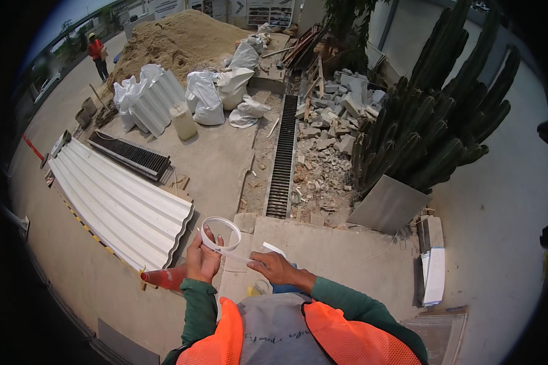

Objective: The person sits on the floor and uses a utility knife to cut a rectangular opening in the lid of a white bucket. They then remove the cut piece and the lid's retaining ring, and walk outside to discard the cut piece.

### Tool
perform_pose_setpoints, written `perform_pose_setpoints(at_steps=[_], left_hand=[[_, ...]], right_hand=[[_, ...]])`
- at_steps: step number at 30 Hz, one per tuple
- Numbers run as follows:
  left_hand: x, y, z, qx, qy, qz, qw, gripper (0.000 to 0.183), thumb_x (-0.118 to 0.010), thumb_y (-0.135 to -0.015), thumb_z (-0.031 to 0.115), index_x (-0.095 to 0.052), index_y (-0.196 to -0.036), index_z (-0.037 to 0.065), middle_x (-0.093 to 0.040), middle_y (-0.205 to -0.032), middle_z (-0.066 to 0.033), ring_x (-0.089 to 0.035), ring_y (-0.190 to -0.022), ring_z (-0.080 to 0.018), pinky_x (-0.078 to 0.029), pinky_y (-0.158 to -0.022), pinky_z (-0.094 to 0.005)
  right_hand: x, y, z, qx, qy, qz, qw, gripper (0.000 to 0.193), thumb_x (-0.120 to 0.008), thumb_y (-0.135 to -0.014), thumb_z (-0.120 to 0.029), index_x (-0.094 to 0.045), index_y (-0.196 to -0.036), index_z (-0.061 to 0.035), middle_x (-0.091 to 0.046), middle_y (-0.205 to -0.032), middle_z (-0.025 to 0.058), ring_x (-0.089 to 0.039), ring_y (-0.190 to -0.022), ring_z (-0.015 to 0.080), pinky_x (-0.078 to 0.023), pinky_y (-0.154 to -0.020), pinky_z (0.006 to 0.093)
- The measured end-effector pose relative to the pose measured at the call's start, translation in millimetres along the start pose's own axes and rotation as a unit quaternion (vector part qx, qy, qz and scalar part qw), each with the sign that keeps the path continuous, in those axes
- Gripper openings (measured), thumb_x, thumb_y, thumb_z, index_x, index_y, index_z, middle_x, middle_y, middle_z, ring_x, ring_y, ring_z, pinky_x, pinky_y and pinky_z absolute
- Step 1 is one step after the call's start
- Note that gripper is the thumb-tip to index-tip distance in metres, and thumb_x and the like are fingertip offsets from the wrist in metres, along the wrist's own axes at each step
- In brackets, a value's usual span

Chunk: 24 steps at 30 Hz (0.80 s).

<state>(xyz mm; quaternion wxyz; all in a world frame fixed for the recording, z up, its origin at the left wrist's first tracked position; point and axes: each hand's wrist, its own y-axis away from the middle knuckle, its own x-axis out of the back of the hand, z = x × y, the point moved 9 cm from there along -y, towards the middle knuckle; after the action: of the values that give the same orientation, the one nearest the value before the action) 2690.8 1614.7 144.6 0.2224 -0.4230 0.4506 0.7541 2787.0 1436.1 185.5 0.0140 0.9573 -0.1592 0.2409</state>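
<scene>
My left hand holds up a white roll of tape, fingers curled around its lower rim. My right hand pinches the loose white strip pulled out from the roll toward the right. Both hands are in front of my chest, above an orange and grey vest. Green sleeves cover both forearms.
White corrugated sheets lie at left beside a black grate panel. A drain grate runs ahead, with rubble and a tall cactus at right. White sacks and a sand pile lie beyond. A person in red stands far left.
</scene>
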Motion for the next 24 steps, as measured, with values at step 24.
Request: perform_pose_setpoints(at_steps=[24], left_hand=[[-197.2,-586.4,-41.4,-0.099,-0.756,-0.060,0.644,0.039,-0.046,-0.116,0.030,-0.069,-0.127,0.000,-0.072,-0.091,-0.0161,-0.070,-0.080,-0.0264,-0.055,-0.076,-0.0428]], right_hand=[[319.0,-518.9,360.4,-0.237,0.198,0.015,0.951,0.041,-0.076,-0.095,-0.025,-0.065,-0.127,-0.0024,-0.072,-0.120,0.0241,-0.069,-0.116,0.0446,-0.056,-0.094,0.0548]])
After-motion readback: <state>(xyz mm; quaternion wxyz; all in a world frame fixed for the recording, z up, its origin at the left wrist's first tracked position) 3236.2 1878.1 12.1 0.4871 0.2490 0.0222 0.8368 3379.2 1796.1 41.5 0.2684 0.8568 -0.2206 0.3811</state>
